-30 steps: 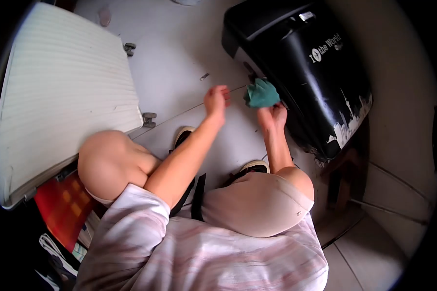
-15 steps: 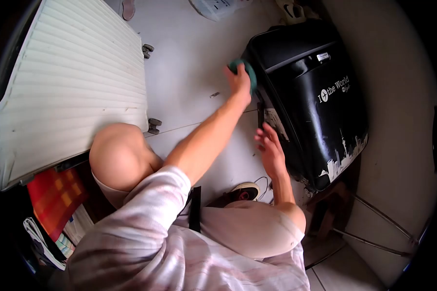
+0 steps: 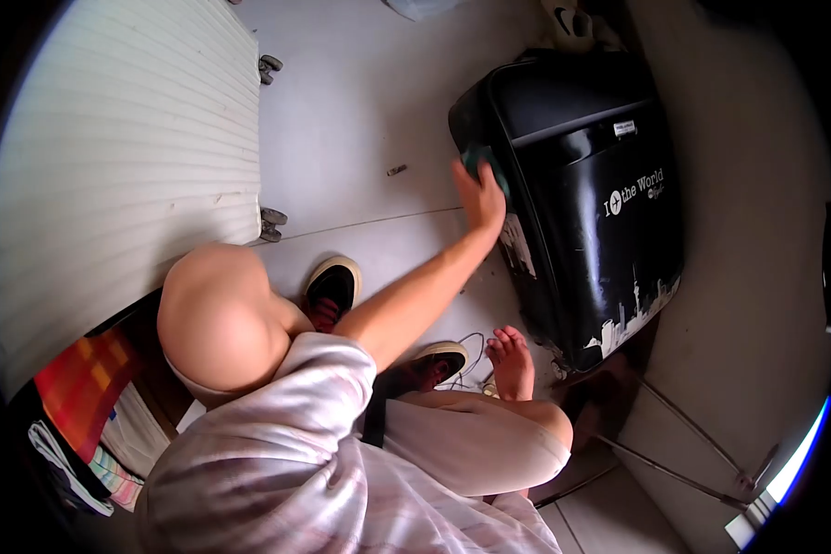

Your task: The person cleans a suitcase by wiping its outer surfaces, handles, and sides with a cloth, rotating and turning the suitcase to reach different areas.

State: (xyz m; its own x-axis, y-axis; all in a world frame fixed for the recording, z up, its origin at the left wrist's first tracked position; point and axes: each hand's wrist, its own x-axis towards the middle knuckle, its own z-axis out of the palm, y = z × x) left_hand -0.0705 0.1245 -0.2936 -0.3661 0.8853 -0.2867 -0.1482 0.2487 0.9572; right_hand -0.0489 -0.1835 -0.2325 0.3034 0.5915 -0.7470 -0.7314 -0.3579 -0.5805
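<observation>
- While the left hand (image 3: 481,196) holds the green cloth (image 3: 475,157) against the left side of the black suitcase (image 3: 586,249), right of centre in the frame, its fingers look bent around the fabric; blur and shadow hide where the tips end.
- To do this well, the person probably needs the cloth spread flat under all the fingers, so that pressure falls evenly and no bare fingertip drags on the suitcase.
- As the right hand (image 3: 511,362) hangs at lower centre, apart from the suitcase, its fingers are loosely bent and open, with nothing visible in them; a palm braced on the suitcase would likely help against rocking under firmer pressure.
- Counted at the work: one green cloth, one black suitcase, two hands.
- Counted around it: two dark shoes (image 3: 334,279) near the centre; one pale ridged case (image 3: 138,157) at upper left, with two wheels (image 3: 270,69) showing; one small object (image 3: 396,170) on the floor (image 3: 342,120), too small to identify; one checked cloth (image 3: 88,383) at lower left.
</observation>
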